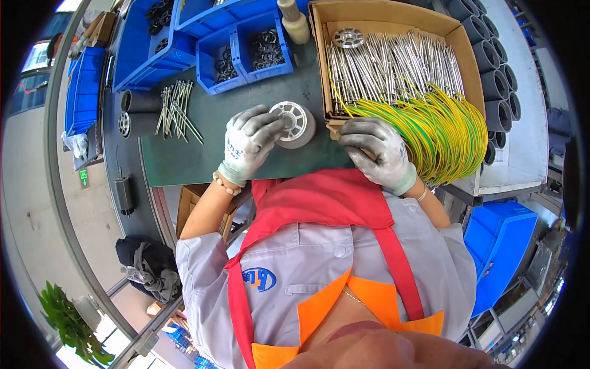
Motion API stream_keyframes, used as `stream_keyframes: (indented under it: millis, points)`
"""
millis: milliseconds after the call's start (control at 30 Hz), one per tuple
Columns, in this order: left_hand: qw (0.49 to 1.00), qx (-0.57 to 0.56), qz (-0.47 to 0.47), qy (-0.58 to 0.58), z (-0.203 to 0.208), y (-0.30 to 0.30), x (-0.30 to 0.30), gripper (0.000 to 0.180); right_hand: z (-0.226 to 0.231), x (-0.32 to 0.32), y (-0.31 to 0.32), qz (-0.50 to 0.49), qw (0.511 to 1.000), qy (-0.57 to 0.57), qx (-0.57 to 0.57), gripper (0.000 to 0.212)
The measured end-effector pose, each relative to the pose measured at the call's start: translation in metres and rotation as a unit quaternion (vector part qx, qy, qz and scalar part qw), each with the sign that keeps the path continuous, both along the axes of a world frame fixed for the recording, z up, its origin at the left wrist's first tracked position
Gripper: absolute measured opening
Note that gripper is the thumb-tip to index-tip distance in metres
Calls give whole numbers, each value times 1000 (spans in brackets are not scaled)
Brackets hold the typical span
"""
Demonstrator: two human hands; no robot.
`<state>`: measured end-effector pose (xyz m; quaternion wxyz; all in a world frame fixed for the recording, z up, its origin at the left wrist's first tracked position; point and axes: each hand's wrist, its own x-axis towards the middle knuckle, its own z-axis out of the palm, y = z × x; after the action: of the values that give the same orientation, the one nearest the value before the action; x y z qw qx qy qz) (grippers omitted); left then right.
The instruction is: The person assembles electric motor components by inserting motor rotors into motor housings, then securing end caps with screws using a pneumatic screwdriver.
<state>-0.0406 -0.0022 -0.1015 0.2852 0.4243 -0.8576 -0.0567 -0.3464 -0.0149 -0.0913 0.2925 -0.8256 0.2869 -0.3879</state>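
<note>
My left hand (251, 140), in a white glove with grey fingers, is closed at the left rim of a spoked metal end cap (294, 120). The cap sits on top of an upright grey cylinder (300, 142) on the green mat. In a matching glove, my right hand (380, 152) is beside the near left corner of a cardboard box (321, 67). Its fingers are bent together; whatever lies in them is hidden. Many thin metal rods (393, 64) fill the box, and yellow-green wires (442, 132) spill over its near edge. Another spoked metal cap (348, 38) rests on the rods.
Blue bins (246, 79) with dark clips stand at the back, beside a pale bottle (296, 27). Loose metal rods (177, 111) and dark cylinders (141, 123) lie to the left. Grey tubes (499, 115) are stacked at right, above a blue crate (498, 246).
</note>
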Motion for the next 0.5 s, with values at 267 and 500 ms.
stream_keyframes:
  millis: [267, 500]
  points:
    - [999, 37, 29, 6, -6, 2, -4, 50, 1, -6, 6, -10, 1000, -13, -15, 22]
    - [983, 108, -2, -149, -3, -23, -56, 85, 1, -46, 12, -66, 994, 11, -88, 20]
